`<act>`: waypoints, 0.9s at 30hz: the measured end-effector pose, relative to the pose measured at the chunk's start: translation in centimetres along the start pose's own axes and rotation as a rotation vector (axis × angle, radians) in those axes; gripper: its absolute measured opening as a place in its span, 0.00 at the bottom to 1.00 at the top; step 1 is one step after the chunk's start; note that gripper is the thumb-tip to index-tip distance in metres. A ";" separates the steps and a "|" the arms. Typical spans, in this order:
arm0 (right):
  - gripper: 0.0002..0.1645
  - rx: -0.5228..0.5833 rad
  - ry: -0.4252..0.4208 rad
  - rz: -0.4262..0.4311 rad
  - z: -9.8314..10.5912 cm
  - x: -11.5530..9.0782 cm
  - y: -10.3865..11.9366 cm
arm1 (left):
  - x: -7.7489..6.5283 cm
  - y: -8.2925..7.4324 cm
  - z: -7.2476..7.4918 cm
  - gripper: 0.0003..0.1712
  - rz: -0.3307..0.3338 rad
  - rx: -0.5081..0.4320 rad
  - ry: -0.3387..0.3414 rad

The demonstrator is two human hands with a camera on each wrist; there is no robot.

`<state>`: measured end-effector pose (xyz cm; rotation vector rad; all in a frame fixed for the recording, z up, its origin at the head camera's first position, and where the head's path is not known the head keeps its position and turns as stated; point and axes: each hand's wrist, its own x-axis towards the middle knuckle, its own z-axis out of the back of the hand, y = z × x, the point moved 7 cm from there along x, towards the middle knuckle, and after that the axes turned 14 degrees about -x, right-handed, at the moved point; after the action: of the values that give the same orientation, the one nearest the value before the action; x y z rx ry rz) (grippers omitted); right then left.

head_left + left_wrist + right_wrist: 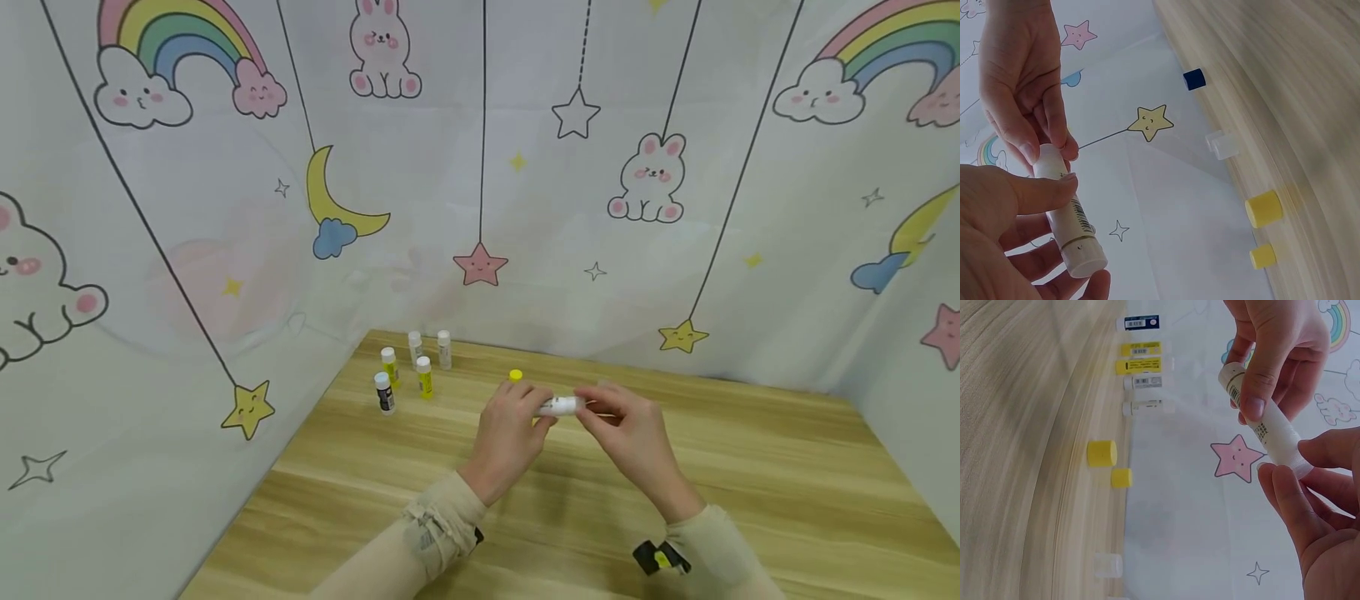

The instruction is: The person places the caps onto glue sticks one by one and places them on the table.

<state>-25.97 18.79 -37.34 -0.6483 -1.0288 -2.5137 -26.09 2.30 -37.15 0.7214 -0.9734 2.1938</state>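
While my left hand (507, 429) curled around a white tube (558, 407), just right of and below the centre of the head view, the thumb and fingers of my right hand (636, 429) pinched the tube's right-hand end. As far as I could judge, most of the work was done: left of centre in that view, a dark tube (385, 394), two yellow tubes (425, 379) and two white tubes (444, 352) stood upright in a loose cluster on the table (787, 475), each with a pale top. Down the right side of the left wrist view sat a dark blue cap (1194, 79), two translucent caps (1227, 148) and two yellow caps (1264, 209), so the five standing ones looked uncapped already. What was left, I reckoned, was the one between my hands, which lay tilted across the upper right of the right wrist view. Its white end seemed still in place under my right fingertips, and I could not tell whether it had loosened.
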 end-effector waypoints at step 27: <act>0.15 0.003 0.010 0.002 0.3 0.1 0.3 | 0.3 -1.1 -0.1 0.14 -0.008 0.109 -0.003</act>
<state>-25.81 18.77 -36.90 -0.6346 -1.0271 -2.5110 -25.56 3.06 -36.50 0.7763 -0.8567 2.2534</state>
